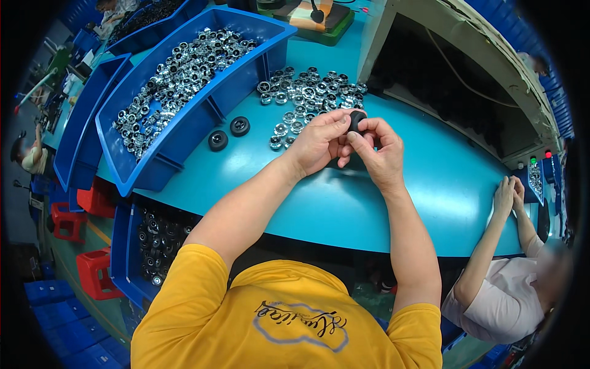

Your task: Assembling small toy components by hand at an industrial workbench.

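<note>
A small black rubber tire (356,121) is pinched between my two hands above the teal tabletop. My left hand (321,140) grips it from the left, and my right hand (382,150) has thumb and fingers closed on its right side. Whether a wheel hub sits inside the tire is hidden by my fingers. Just beyond my hands, a loose spread of shiny chrome wheel hubs (307,92) lies on the table. Left of them, two black-tired wheels (239,126) rest near the blue bin.
A long blue bin (203,107) full of chrome hubs stands at the left. Below the table edge, another blue bin (126,246) holds black-tired wheels. A pale machine housing (424,55) borders the right rear. At the far right sits a co-worker (501,295) with hands on the table. Red stools (98,273) stand left.
</note>
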Available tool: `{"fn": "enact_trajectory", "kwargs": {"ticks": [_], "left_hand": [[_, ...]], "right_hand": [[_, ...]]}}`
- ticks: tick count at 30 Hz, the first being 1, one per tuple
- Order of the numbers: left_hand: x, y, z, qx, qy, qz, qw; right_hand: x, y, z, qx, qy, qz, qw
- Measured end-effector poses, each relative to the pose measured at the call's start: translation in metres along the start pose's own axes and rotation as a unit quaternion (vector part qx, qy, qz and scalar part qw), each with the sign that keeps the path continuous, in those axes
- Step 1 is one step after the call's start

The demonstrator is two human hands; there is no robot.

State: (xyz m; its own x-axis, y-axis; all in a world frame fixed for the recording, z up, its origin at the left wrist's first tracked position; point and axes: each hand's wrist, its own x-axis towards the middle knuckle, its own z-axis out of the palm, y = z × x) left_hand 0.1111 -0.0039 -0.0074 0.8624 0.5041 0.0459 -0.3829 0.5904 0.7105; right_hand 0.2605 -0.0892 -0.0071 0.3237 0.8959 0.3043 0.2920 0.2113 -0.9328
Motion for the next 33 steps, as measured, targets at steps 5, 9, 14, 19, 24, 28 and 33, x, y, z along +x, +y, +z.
{"fn": "enact_trajectory", "kwargs": {"ticks": [5,9,14,19,24,28,33], "left_hand": [[-0.002,0.001,-0.001,0.033,0.024,0.037,0.998],[0.001,-0.001,-0.001,0.038,0.014,0.035,0.999],[0.002,-0.001,-0.001,0.069,0.049,0.032,0.996],[0.001,0.002,0.002,0.032,0.036,0.015,0.999],[0.001,0.001,0.000,0.033,0.032,0.011,0.999],[0.002,-0.002,-0.002,0.053,0.036,0.018,0.998],[0.003,-0.004,-0.004,0.050,0.022,0.011,0.998]], "right_hand": [[0.002,-0.009,-0.004,0.197,-0.074,0.092,0.973],[0.006,-0.005,-0.009,0.304,-0.088,0.153,0.936],[0.010,0.006,-0.016,0.370,-0.077,0.194,0.905],[0.010,0.011,-0.016,0.353,-0.090,0.204,0.909],[0.011,0.010,-0.016,0.346,-0.087,0.201,0.912],[0.010,0.008,-0.013,0.350,-0.069,0.202,0.912],[0.009,0.006,-0.014,0.324,-0.064,0.198,0.923]]}}
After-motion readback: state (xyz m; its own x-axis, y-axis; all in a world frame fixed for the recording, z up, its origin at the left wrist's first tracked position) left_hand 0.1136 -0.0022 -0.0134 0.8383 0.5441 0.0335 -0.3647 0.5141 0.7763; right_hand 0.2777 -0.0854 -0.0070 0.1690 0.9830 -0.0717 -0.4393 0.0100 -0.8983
